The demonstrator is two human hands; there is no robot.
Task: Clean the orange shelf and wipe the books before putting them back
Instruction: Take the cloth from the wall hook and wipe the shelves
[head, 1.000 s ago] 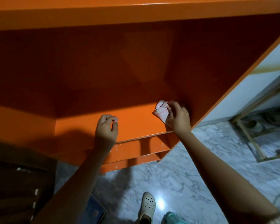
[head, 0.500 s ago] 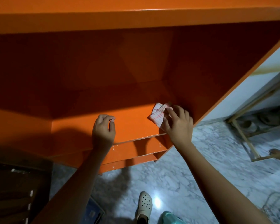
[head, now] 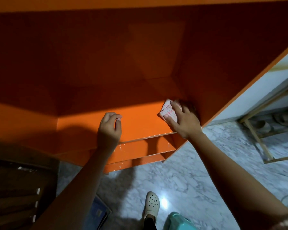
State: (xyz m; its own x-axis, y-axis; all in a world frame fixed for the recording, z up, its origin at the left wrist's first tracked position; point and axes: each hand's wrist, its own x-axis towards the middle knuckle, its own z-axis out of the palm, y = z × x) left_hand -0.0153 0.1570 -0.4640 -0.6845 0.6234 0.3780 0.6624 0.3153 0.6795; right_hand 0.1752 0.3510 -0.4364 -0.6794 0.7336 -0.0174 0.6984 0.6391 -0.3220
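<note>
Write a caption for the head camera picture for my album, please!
Right hand presses a cloth onto the orange shelf; curled left hand beside it.

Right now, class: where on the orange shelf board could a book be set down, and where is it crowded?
Free: the lit board between the left hand and the cloth, and the shaded board behind, toward the left corner. Crowded: the right corner, where the right hand presses the cloth.
</note>
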